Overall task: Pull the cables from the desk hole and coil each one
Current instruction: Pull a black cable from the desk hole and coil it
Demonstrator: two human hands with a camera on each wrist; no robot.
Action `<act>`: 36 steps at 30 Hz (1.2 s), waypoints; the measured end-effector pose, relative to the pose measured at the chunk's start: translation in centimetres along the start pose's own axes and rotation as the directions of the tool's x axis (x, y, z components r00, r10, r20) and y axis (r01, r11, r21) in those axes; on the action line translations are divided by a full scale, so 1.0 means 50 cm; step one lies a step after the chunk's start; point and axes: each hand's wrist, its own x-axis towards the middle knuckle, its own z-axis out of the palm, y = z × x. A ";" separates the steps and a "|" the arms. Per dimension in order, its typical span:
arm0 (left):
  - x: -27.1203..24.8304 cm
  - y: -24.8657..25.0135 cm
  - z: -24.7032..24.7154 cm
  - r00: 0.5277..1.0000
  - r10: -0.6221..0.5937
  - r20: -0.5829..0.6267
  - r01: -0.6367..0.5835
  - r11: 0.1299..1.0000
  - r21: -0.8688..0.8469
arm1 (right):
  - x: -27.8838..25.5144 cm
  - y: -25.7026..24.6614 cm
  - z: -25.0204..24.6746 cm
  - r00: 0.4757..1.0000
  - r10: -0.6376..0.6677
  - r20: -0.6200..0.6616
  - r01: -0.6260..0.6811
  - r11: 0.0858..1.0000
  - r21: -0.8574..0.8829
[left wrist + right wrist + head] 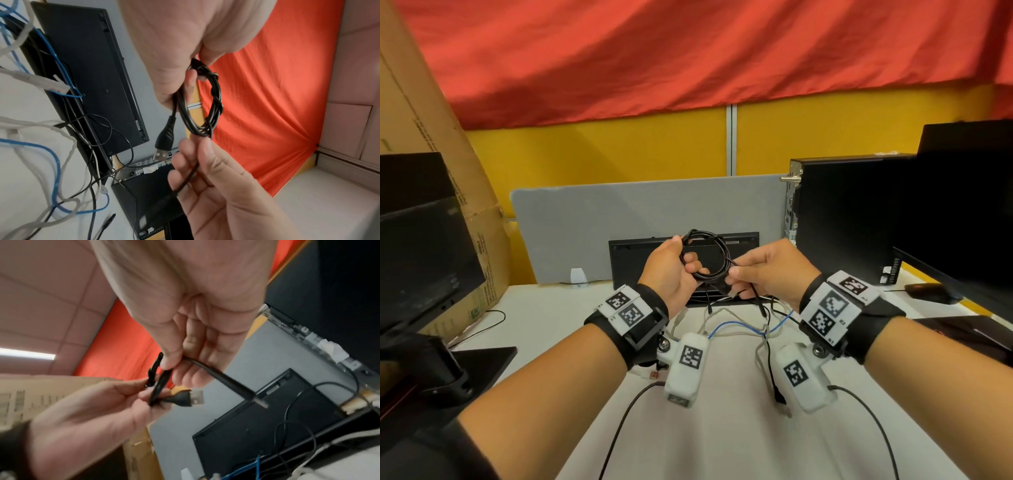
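A black USB cable (705, 255) is being held up above the desk (722, 445), wound into a small coil of several loops between the two hands. The left hand (671, 270) is being kept curled round one side of the coil, the loops passing through its closed fingers; the right hand (767, 270) is pinching the opposite side, thumb against fingertips, with the loose tail running through it. The USB plug (162, 146) is hanging free just below the coil, and a second, thinner end is sticking out beside the right palm in the right wrist view.

The cable is judged to be light, thin and springy — the loops are likely to spread as soon as the grip is eased, and the smooth jacket may slip. It is best held where all the turns are bunched together, not by the plug.

Other cables — a blue cable (736, 325) and a grey cable (760, 349) — are lying loose on the desk, near an upturned keyboard (739, 253). These appear not yet coiled.
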 end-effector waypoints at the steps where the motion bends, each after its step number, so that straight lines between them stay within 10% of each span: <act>1: -0.004 0.001 0.002 1.000 -0.018 0.015 0.018 1.000 -0.005 | 0.005 0.007 -0.003 0.999 -0.041 -0.030 0.038 0.995 -0.094; 9: -0.026 0.022 0.012 0.996 0.015 0.092 -0.067 0.809 0.584 | 0.029 0.033 -0.041 0.980 -0.133 -0.148 0.081 0.946 -0.313; 23: -0.034 0.002 0.026 0.987 -0.079 0.137 -0.047 0.683 0.729 | 0.017 0.012 -0.033 0.960 -0.274 -0.063 0.194 0.806 -0.559; 28: -0.031 -0.007 0.029 0.997 -0.016 0.082 -0.051 0.666 0.744 | 0.017 -0.006 -0.030 0.982 -0.185 0.034 0.145 0.627 -0.765; 36: -0.036 -0.015 0.036 0.995 0.043 0.093 -0.091 0.787 0.610 | -0.004 -0.029 -0.007 0.971 0.197 -0.135 -0.234 0.896 -0.378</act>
